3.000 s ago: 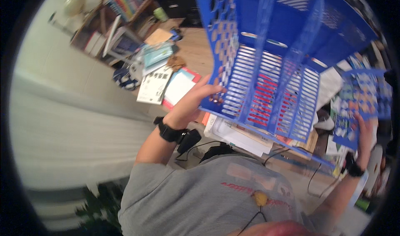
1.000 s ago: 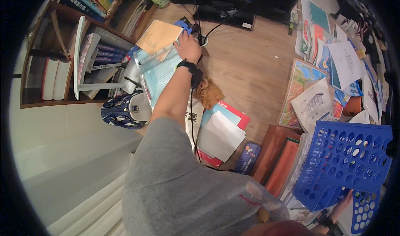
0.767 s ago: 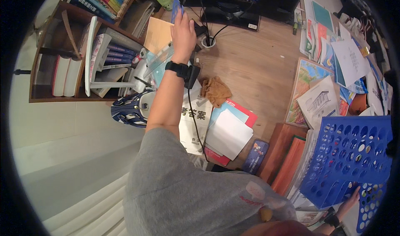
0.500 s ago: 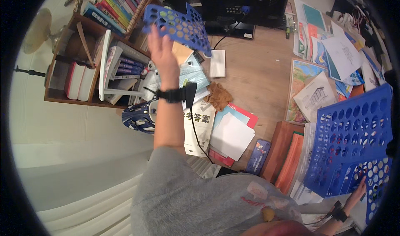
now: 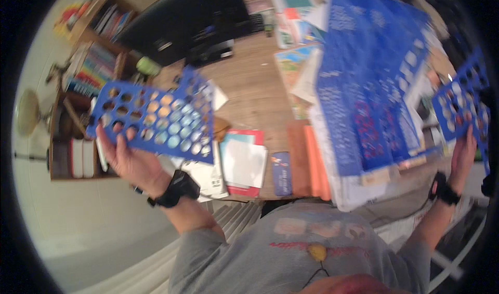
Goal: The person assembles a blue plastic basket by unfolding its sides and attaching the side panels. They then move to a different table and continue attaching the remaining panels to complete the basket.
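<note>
Left blue panel (image 5: 158,120) has come nearer, half-curled hands (image 5: 136,165) gripping it and right panel (image 5: 450,116).

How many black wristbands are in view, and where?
2. The left wristband is just below the left hand, which holds a blue perforated panel; the right wristband is below the right hand. Others could be hidden in the clutter.

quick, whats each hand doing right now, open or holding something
Left hand: holding a blue panel full of round holes, at its near left corner.
Right hand: holding a second blue panel; exact grip too blurred to tell.
</note>
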A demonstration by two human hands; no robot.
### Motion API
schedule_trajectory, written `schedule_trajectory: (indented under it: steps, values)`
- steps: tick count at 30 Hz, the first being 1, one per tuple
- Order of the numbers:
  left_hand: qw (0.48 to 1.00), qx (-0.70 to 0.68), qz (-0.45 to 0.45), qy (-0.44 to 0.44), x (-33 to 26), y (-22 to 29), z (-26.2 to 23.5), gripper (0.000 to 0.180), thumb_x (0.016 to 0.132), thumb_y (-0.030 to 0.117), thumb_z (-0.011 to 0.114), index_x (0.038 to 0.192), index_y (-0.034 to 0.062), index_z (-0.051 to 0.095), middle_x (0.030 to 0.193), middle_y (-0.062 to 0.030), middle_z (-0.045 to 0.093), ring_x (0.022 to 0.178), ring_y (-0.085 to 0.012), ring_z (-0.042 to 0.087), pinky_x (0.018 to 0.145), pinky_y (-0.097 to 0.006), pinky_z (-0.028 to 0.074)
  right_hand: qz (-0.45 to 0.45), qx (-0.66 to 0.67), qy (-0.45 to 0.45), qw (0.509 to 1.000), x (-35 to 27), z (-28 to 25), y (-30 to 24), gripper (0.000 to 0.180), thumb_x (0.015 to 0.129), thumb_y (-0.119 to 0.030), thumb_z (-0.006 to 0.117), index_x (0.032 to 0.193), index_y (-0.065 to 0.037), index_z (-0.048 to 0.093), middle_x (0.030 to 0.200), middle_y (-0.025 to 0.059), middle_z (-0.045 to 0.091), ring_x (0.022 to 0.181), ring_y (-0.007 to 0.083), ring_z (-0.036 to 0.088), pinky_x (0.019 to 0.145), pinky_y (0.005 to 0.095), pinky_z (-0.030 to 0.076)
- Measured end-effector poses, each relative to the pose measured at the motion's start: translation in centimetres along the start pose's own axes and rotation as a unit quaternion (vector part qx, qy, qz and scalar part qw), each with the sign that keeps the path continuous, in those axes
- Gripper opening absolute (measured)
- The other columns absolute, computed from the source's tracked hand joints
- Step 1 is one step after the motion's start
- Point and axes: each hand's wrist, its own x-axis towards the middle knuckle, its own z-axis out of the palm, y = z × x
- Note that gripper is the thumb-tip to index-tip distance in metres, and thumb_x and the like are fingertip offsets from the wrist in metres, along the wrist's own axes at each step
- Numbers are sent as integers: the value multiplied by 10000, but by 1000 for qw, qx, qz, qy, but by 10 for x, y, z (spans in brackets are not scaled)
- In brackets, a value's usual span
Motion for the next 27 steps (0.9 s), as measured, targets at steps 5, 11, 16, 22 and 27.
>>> schedule_trajectory:
  steps: [5, 11, 16, 22, 27]
  values:
    - [924, 338, 12, -179, -86, 20, 93, 362, 931, 39, 469, 1278, -9, 561, 1387, -117, 440, 1034, -156, 505, 871, -284, 440, -59, -307, 122, 942, 44, -72, 3, 371, 991, -307, 481, 1175, -30, 646, 956, 76, 652, 865, 132, 569, 843, 283, 435]
    - [793, 493, 14, -357, -186, -4, 182, 461, 865, 272, 627, 1238, 4, 590, 1452, -175, 350, 1219, -255, 439, 942, -337, 401, 45, -280, -66, 957, 56, -48, 91, 352, 924, -354, 556, 950, -20, 664, 780, 74, 663, 686, 129, 597, 606, 299, 429]
    - [783, 516, -67, -340, -196, -22, 219, 561, 829, 410, 674, 1147, -49, 621, 1321, -197, 448, 1200, -310, 472, 953, -379, 403, -35, -344, -216, 913, 38, 23, 139, 269, 874, -158, 537, 1078, 15, 574, 891, 259, 637, 816, 425, 608, 724, 448, 486]
    - [761, 509, -117, -385, -206, -68, 230, 392, 811, 269, 697, 1086, -7, 653, 981, -182, 649, 883, -291, 629, 799, -397, 470, -150, -324, -340, 870, 24, 54, 147, 372, 858, -121, 530, 1218, -29, 559, 1039, 239, 639, 979, 412, 600, 847, 460, 485]
    - [781, 466, -244, -337, -205, -103, 213, 351, 861, 61, 585, 1199, -29, 563, 913, -125, 664, 882, -205, 654, 694, -311, 537, -99, -338, -317, 880, 14, 58, 149, 404, 864, -180, 561, 1242, -36, 557, 1043, 229, 644, 978, 393, 611, 837, 444, 488]
